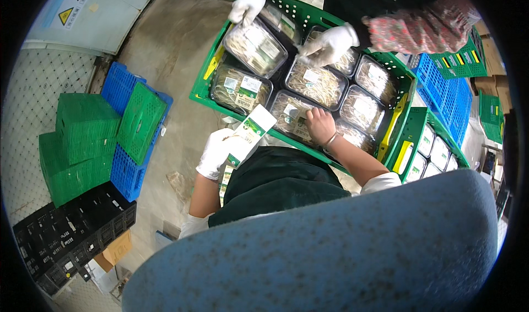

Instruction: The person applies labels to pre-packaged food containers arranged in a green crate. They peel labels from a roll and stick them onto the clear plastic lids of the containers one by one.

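Note:
My left hand [216,153], in a white glove, is closed around a bundle of green-and-white labels [252,133] beside the near left edge of a green crate [199,86]. My bare right hand [320,125] presses its fingers down on a label [300,129] on a clear-lidded tray of bean sprouts [284,105] in the crate's near row. A labelled sprout tray [242,86] sits left of it, and a tray with a small sticker [317,80] lies behind. Several other sprout trays fill the crate's right side.
Across the crate, a co-worker's gloved hand [249,6] grips a tilted tray [256,47]; their other gloved hand [330,44] hovers over the trays. Another filled crate [405,152] stands right. Green crates [88,127], blue crates [124,168] and a black crate [71,229] stand left.

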`<state>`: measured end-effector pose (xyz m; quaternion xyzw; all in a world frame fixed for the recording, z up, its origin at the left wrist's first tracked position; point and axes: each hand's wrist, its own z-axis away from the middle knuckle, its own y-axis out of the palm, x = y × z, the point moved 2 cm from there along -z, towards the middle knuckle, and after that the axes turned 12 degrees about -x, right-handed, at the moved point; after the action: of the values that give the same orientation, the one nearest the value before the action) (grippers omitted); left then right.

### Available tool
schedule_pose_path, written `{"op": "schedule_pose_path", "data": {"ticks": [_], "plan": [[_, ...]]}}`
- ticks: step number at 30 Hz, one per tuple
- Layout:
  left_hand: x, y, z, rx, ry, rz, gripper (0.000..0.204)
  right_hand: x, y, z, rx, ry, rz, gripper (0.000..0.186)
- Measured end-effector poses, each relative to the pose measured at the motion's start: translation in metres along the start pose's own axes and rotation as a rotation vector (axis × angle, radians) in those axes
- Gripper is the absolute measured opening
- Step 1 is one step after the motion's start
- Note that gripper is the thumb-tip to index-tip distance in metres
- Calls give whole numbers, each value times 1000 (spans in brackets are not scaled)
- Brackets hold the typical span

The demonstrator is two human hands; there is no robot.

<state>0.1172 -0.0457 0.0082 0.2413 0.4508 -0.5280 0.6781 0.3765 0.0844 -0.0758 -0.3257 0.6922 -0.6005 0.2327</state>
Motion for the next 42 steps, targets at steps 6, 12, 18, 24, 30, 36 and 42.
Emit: {"op": "schedule_pose_path", "data": {"ticks": [6,12,18,24,30,36,42], "plan": [[-16,37,17,39,52,154,16,-4,-65,-16,-7,363,-583,45],[-18,51,3,241,180,-266,22,38,-119,-3,-13,272,-1070,16],[-40,95,8,111,271,-191,12,29,-115,-6,-222,259,-904,11],[-23,65,-5,232,-68,123,11,-88,-54,-54,-341,182,-233,22],[-16,55,-9,166,-67,46,13,-81,-14,-45,-342,222,141,44],[-26,72,-9,189,10,171,19,12,-98,-33,71,314,-1189,30],[-56,92,-13,131,213,187,16,32,-118,-31,-38,371,-1030,15]]}}
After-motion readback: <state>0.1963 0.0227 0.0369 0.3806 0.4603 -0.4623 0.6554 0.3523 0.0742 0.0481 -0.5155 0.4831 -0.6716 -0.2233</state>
